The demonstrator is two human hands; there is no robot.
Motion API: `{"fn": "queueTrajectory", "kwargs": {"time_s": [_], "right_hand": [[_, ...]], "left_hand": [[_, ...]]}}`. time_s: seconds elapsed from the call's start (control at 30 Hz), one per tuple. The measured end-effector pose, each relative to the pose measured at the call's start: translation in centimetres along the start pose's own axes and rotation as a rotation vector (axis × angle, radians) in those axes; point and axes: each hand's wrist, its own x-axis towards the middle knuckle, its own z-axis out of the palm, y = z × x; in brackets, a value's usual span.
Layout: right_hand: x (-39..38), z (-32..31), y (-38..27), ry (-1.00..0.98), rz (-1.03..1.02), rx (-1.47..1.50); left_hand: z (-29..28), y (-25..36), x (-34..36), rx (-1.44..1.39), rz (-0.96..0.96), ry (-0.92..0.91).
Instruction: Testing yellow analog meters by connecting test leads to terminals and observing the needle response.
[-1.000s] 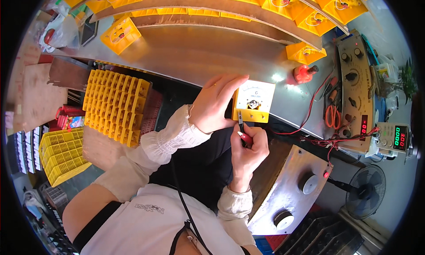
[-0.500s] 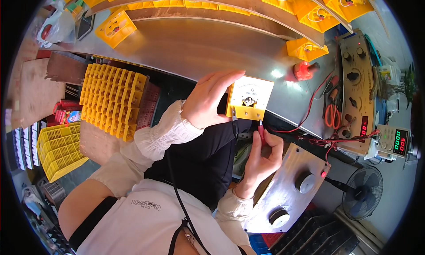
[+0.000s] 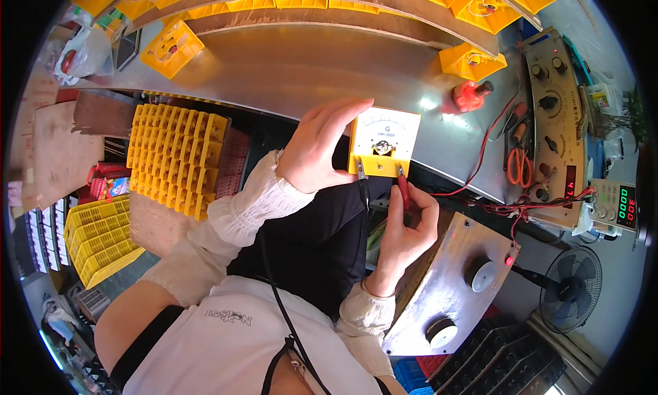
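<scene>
My left hand (image 3: 312, 148) grips a yellow analog panel meter (image 3: 391, 124) by its left side, thumb below and fingers along the upper edge. The meter's white dial faces up, with a round opening showing its inner parts. On its lower left terminal hangs a black alligator clip (image 3: 364, 189). A red alligator clip (image 3: 404, 188) is pinched between the thumb and fingers of my right hand (image 3: 408, 234), and its metal tip meets the lower right terminal. Whether its jaws have closed there I cannot make out.
Right of the metal bench (image 3: 274, 66) stand a test instrument (image 3: 552, 127) with knobs and a power supply (image 3: 612, 204). A red bottle (image 3: 469, 97) and orange-handled scissors (image 3: 519, 167) lie nearby. Stacked yellow cases (image 3: 175, 155) are at left; a two-knob metal box (image 3: 459, 292) sits right of my lap.
The red clip has gone from just below the right terminal up to it, carried by my right hand. My left hand still holds the meter. The whole view has shifted slightly.
</scene>
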Motion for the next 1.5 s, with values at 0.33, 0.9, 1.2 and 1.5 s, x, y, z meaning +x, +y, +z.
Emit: {"fn": "queueTrajectory", "kwargs": {"time_s": [0.33, 0.9, 1.2, 1.5], "right_hand": [[0.4, 0.1, 0.3, -0.011, -0.035, 0.021], [-0.3, -2.4, -2.0, -0.043, 0.003, 0.032], [-3.5, 5.3, -4.1, -0.499, -0.359, -0.137], [-1.1, 0.3, 1.1, -0.504, -0.304, -0.531]], "left_hand": [[0.1, -0.1, 0.3, -0.038, -0.015, -0.007], [0.4, 1.2, -2.4, -0.009, -0.207, 0.529], [-13.4, -3.7, -11.6, 0.552, -0.347, 0.925], [-31.2, -23.4, -39.3, 0.913, -1.086, 1.088]]}}
